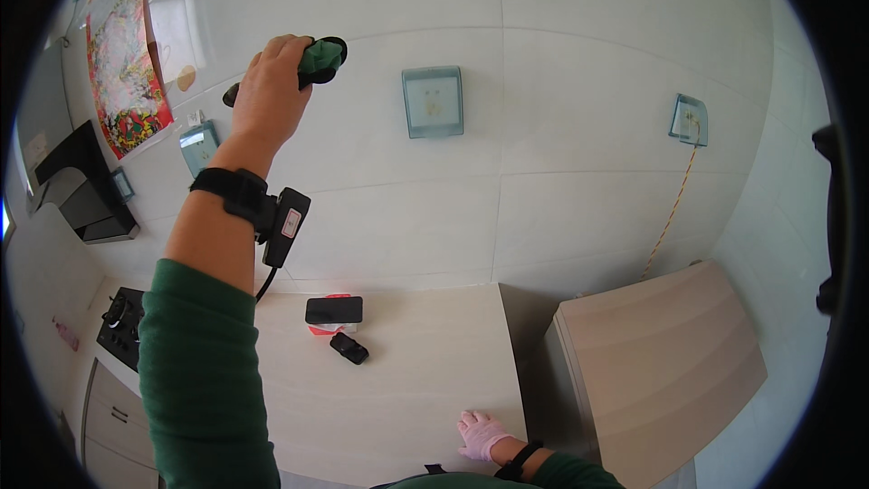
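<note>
Raised high at the upper left, my left hand (pixel 272 86) is bare and closed around a black-and-green thing (pixel 322 59). Its green part looks like crumpled cloth inside a black rim, and a dark end sticks out on the hand's other side. My fingers hide its middle, so I cannot make out its kind. White wall tiles (pixel 362 154) are behind it; whether it touches them I cannot tell. In a pink glove, my right hand (pixel 482 436) lies on the pale countertop (pixel 407 380) near its right front edge, fingers spread, holding nothing.
A black phone (pixel 334 310) lies on a red-and-white packet, beside a small black object (pixel 348 348). Covered sockets (pixel 433 101) are on the wall. A yellowish cord (pixel 670 213) runs down behind a beige-topped appliance (pixel 661 362), across a gap. A stove (pixel 122 326) stands left.
</note>
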The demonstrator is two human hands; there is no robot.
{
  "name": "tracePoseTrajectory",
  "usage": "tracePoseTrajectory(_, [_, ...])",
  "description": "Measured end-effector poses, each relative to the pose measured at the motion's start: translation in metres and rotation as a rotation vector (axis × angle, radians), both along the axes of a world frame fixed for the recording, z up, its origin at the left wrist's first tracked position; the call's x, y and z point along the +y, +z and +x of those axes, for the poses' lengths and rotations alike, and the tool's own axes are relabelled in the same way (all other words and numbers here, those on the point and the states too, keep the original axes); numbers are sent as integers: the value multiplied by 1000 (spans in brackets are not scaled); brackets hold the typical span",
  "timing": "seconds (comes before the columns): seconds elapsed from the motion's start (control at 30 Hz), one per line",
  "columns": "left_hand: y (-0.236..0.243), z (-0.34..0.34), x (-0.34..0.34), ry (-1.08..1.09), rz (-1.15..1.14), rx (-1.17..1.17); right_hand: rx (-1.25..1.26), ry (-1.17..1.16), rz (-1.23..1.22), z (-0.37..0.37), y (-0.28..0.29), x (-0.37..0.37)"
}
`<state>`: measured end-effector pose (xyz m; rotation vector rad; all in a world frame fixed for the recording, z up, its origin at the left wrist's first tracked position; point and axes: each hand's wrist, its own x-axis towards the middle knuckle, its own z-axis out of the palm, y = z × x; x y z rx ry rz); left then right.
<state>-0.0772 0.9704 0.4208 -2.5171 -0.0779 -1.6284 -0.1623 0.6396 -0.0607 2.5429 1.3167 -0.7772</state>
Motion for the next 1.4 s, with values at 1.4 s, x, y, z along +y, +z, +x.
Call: tracePoseTrajectory(1.4, [-396,-151,-174,-777,-443,798,634,-902,1399,46,92,-69])
